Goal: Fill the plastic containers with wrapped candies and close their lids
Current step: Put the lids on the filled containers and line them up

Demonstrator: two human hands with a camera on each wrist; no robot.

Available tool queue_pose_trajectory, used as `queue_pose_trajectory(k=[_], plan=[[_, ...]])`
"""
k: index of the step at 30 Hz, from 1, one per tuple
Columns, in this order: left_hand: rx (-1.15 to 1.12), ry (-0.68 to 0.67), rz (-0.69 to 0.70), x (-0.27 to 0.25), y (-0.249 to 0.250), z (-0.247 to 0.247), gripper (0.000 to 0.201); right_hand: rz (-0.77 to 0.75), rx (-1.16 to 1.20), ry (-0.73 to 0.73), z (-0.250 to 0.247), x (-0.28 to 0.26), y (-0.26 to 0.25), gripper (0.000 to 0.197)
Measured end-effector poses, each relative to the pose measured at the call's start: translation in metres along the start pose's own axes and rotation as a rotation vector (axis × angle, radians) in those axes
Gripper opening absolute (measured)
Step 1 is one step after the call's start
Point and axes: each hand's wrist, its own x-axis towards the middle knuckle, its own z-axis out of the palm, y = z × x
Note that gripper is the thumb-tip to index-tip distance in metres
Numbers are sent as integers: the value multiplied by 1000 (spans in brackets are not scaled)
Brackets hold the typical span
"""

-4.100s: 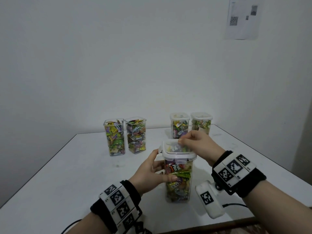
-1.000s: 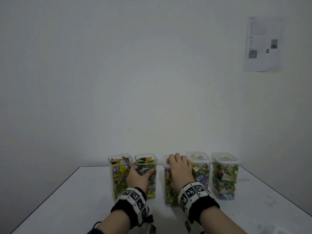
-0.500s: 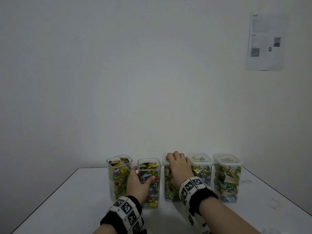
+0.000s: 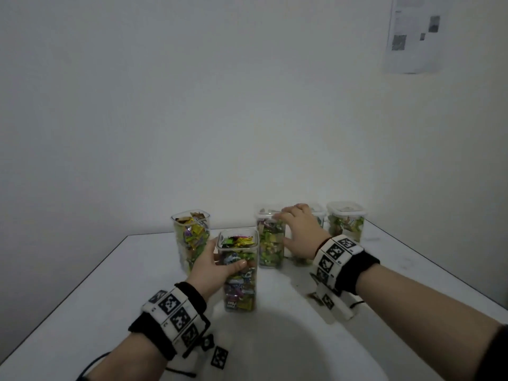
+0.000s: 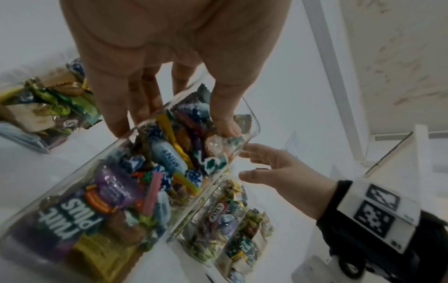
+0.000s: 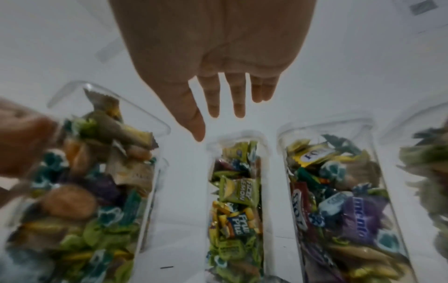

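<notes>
The left hand [image 4: 213, 266] is gripping the open container [image 4: 238, 270], standing in front of the lidded container [image 4: 270, 239], fingers and thumb curled round its upper walls. The right hand [image 4: 301, 233] is hovering beside the lidded container, fingers spread, holding nothing. The smooth, stiff, candy-packed container is probably heavy and slippery, so holding both side walls seems safest.

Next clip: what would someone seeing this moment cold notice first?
The row of clear containers crammed with bright wrapped candies at the far side of the white table. The left hand grips an open-topped container standing nearer than the rest, while the right hand, fingers spread, is by the lidded container behind it. Another lidless container stands at far left.
</notes>
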Motion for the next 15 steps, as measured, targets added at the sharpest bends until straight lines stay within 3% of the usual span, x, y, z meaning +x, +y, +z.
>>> queue_pose_trajectory(k=[6, 15], plan=[[-48, -107, -64, -39, 4, 1, 75, 143, 72, -88, -19, -89, 32, 30], [-146, -141, -38, -77, 9, 21, 75, 543, -208, -536, -40, -172, 85, 62]])
